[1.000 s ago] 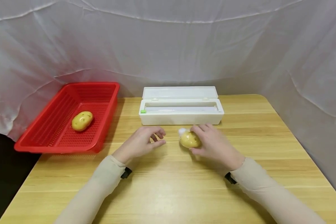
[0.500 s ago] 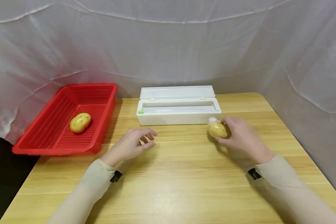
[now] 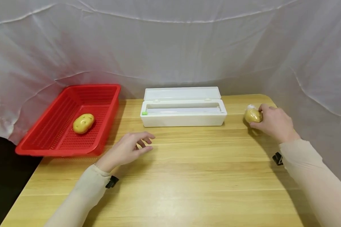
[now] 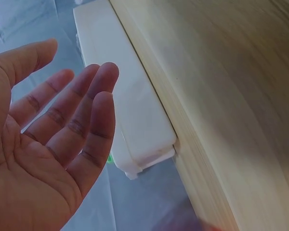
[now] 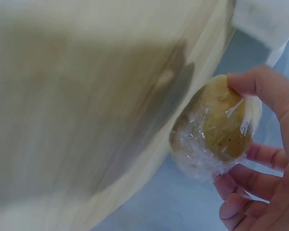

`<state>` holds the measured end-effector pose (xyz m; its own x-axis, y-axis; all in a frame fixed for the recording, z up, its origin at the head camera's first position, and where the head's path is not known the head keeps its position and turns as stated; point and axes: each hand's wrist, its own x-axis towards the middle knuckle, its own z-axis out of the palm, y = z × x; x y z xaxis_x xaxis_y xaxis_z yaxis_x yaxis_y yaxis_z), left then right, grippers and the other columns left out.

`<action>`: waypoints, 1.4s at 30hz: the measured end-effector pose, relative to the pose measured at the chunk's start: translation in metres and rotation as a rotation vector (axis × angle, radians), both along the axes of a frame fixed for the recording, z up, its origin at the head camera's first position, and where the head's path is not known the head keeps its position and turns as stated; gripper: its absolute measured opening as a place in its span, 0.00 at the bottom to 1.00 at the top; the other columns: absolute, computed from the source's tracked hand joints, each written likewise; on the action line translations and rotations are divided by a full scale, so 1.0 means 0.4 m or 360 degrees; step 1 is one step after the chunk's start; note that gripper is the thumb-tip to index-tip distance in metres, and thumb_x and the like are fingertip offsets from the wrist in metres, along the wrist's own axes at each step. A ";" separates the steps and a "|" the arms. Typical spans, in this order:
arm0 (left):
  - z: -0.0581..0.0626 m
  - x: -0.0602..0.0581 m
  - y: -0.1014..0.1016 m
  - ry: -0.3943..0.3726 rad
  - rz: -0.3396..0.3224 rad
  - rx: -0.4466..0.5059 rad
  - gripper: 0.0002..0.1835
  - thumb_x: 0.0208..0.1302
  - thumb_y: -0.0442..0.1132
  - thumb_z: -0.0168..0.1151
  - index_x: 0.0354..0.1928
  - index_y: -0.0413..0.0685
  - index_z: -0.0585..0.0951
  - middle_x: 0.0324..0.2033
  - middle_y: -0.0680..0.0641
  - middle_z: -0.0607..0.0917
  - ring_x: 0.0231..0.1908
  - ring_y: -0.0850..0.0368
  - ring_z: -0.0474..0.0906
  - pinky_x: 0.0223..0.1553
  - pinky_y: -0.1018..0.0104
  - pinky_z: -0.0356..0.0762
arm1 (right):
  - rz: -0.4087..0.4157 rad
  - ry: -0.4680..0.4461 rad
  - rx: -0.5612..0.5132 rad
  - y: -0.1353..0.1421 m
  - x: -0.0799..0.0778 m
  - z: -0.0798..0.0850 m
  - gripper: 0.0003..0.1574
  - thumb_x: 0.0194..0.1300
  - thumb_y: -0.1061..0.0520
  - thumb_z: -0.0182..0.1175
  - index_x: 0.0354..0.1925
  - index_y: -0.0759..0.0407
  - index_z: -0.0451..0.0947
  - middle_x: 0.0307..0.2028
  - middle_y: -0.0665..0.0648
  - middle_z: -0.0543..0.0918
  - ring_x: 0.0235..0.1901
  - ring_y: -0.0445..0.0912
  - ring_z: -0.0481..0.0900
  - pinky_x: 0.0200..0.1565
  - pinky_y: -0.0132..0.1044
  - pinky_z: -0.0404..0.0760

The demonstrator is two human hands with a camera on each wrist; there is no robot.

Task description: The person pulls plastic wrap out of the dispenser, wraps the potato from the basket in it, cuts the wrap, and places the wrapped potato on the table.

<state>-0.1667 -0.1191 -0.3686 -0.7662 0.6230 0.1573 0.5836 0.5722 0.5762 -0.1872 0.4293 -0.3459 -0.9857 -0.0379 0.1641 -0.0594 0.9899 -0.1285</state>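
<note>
Between thumb and fingers, my right hand (image 3: 277,123) grips a potato (image 3: 253,115) wrapped in clear plastic film, at the far right of the table. The right wrist view shows the film bunched and wrinkled along one side of the wrapped potato (image 5: 216,127), with a shadow on the wood beside it. My left hand (image 3: 125,149) hovers over the table left of centre, holding nothing. Its fingers are relaxed and spread in the left wrist view, palm visible. Nearest to it is a white cling film box (image 3: 183,120), lid raised, a roll (image 3: 184,110) inside.
A red plastic basket (image 3: 106,132) stands at the left with one unwrapped potato (image 3: 83,123) in it. A green slider (image 3: 144,113) sits at the box's left end. Grey cloth (image 3: 182,53) hangs behind and to the right of the wooden table (image 3: 187,176).
My right hand has carried the wrapped potato from in front of the box to the far right and toward the back. The left hand has drifted slightly left.
</note>
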 end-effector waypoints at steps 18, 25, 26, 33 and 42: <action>0.000 0.021 -0.023 0.0013 -0.0026 0.0015 0.16 0.73 0.38 0.70 0.59 0.45 0.85 0.47 0.44 0.92 0.41 0.56 0.90 0.44 0.57 0.90 | -0.0302 0.0113 0.0108 0.051 -0.085 -0.041 0.49 0.63 0.40 0.76 0.48 0.82 0.66 0.40 0.86 0.74 0.42 0.80 0.74 0.36 0.73 0.79; 0.004 0.024 -0.029 0.0000 0.0002 0.0014 0.17 0.72 0.39 0.71 0.59 0.45 0.86 0.47 0.44 0.92 0.41 0.58 0.90 0.43 0.63 0.88 | -0.0230 0.0141 0.0168 0.042 -0.079 -0.024 0.43 0.67 0.39 0.72 0.44 0.81 0.71 0.40 0.81 0.73 0.40 0.78 0.74 0.34 0.70 0.77; 0.004 0.024 -0.029 -0.0003 0.0006 0.0012 0.17 0.72 0.39 0.71 0.59 0.45 0.86 0.47 0.44 0.92 0.41 0.58 0.90 0.43 0.64 0.88 | -0.0229 0.0110 0.0159 0.042 -0.078 -0.019 0.41 0.69 0.39 0.70 0.44 0.79 0.72 0.40 0.81 0.72 0.40 0.77 0.74 0.35 0.69 0.76; 0.003 0.022 -0.033 -0.0025 0.0019 0.0009 0.16 0.73 0.39 0.71 0.60 0.47 0.85 0.48 0.45 0.92 0.42 0.60 0.90 0.44 0.65 0.88 | -0.0204 0.0007 0.0079 0.040 -0.075 0.010 0.43 0.73 0.37 0.66 0.59 0.77 0.75 0.48 0.82 0.75 0.46 0.76 0.73 0.43 0.71 0.75; 0.005 0.024 -0.042 -0.0014 0.0048 0.0023 0.16 0.72 0.39 0.72 0.59 0.49 0.86 0.46 0.47 0.92 0.42 0.59 0.90 0.43 0.65 0.87 | -0.0234 -0.0007 -0.0107 0.038 -0.049 0.046 0.45 0.76 0.36 0.62 0.69 0.73 0.71 0.61 0.84 0.72 0.57 0.82 0.71 0.51 0.76 0.73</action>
<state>-0.1570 -0.1360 -0.3664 -0.7859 0.5975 0.1592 0.5612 0.5811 0.5894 -0.2066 0.4447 -0.3276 -0.9806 0.1178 0.1570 0.0862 0.9771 -0.1948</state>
